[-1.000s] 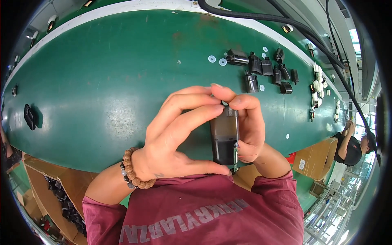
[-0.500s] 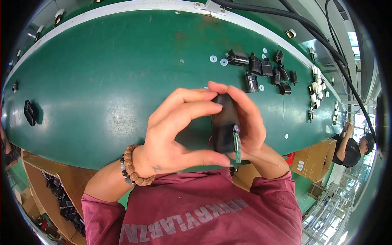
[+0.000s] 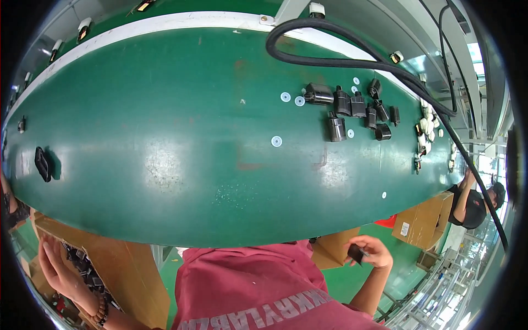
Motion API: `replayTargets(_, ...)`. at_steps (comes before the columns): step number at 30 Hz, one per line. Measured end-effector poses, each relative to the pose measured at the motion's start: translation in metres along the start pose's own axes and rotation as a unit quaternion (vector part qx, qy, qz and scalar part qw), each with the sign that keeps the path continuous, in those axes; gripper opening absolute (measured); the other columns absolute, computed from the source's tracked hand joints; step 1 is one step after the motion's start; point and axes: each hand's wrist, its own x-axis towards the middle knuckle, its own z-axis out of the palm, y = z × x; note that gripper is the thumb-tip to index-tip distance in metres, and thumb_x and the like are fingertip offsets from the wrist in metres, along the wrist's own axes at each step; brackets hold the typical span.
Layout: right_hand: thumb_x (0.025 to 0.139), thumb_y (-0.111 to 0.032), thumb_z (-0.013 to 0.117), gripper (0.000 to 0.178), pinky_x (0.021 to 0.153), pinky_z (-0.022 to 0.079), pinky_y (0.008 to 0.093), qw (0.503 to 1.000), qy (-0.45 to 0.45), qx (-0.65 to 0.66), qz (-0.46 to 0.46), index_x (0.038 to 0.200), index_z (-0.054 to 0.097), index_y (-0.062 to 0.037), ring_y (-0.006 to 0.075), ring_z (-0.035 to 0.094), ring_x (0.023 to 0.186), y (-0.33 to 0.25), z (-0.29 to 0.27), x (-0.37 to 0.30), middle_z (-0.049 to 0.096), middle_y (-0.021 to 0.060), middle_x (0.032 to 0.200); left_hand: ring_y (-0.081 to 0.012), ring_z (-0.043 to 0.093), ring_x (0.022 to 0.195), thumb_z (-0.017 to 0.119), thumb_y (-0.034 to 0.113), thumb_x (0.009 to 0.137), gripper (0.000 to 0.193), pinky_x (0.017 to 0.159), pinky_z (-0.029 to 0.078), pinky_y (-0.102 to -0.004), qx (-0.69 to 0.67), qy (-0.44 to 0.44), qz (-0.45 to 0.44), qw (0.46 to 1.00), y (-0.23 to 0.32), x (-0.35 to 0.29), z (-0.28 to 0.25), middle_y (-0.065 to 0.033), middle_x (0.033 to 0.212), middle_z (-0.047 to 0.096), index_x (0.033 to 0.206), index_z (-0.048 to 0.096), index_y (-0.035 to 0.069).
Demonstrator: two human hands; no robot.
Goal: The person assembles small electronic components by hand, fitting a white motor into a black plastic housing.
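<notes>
My left hand point(image 3: 61, 270), a beaded bracelet at its wrist, reaches over the near-left edge of the table. Its fingers are stretched out, and nothing shows in them. It is beside the open cardboard box point(image 3: 118, 267), which holds many black plastic parts point(image 3: 91, 275). Past the table's near edge on the right, my right hand point(image 3: 377, 254) pinches a small dark plastic piece point(image 3: 356, 253). Fingers hide much of that piece, so its full shape cannot be made out.
Several black plastic housings point(image 3: 342, 103) and pale washers point(image 3: 276, 141) lie on the green table point(image 3: 192, 110). One black piece point(image 3: 42, 164) sits far left. A black cable point(image 3: 330, 61) loops overhead. White parts point(image 3: 426, 124) and a co-worker point(image 3: 473, 206) are at right.
My hands have parted from the black housing with a circuit board held over the table. The left swung left to the box; the right moved down and right with a dark piece.
</notes>
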Motion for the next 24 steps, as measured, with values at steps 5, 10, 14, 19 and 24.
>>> replayTargets(5, 0.083, -0.018, 0.070, 0.061, 0.066, 0.059, 0.0382, 0.805, 0.335, -0.411, 0.265, 0.131, 0.045, 0.0095, 0.0281, 0.070, 0.085, 0.052, -0.020, -0.007, 0.063, 0.0223, 0.111, -0.0208, 0.060, 0.103, 0.055, 0.018, 0.097, 0.034, 0.090, 0.049, -0.0318, 0.138, -0.024, -0.127, 0.982, -0.176, 0.032, -0.119, -0.0122, 0.116, 0.061, 0.121, 0.054, -0.005)
replayTargets(10, 0.088, -0.014, 0.064, 0.031, 0.054, 0.054, 0.0291, 0.838, 0.340, -0.354, 0.240, 0.109, 0.061, 0.0085, 0.0167, 0.065, 0.063, -0.066, 0.021, -0.020, 0.068, 0.0115, 0.082, -0.0190, 0.058, 0.101, 0.063, 0.013, 0.089, 0.035, 0.088, 0.046, -0.0317, 0.090, -0.234, -0.241, 0.938, -0.199, 0.000, -0.075, -0.0060, 0.112, 0.060, 0.118, 0.055, -0.004)
replayTargets(14, 0.089, -0.011, 0.063, 0.021, 0.060, 0.050, 0.0241, 0.866, 0.195, -0.451, -0.091, 0.105, 0.064, 0.0039, 0.0108, 0.061, 0.066, -0.163, 0.047, 0.032, 0.068, 0.0077, 0.085, -0.0199, 0.057, 0.103, 0.063, 0.012, 0.087, 0.035, 0.090, 0.045, -0.0325, 0.097, -0.230, -0.191, 0.949, -0.182, -0.009, -0.061, -0.0068, 0.113, 0.059, 0.118, 0.054, -0.003)
replayTargets(19, 0.093, -0.022, 0.062, 0.025, 0.066, 0.045, 0.0242, 0.793, 0.154, -0.460, -0.369, 0.104, 0.064, 0.0007, 0.0072, 0.051, 0.073, -0.284, 0.044, 0.229, 0.061, 0.0002, 0.081, -0.0209, 0.055, 0.105, 0.064, 0.009, 0.086, 0.037, 0.091, 0.043, -0.0336, 0.113, -0.202, -0.134, 0.964, -0.206, 0.021, -0.066, -0.0077, 0.114, 0.058, 0.119, 0.054, -0.003)
replayTargets(24, 0.084, -0.044, 0.064, 0.059, 0.094, 0.046, 0.0384, 0.560, 0.396, -0.657, -0.313, 0.122, 0.059, 0.0003, 0.0334, 0.062, 0.107, -0.349, 0.006, 0.387, 0.064, 0.0209, 0.117, -0.0220, 0.054, 0.107, 0.064, 0.007, 0.084, 0.039, 0.093, 0.042, -0.0346, 0.136, -0.178, -0.074, 0.972, -0.194, -0.001, -0.055, -0.0086, 0.115, 0.056, 0.120, 0.053, -0.002)
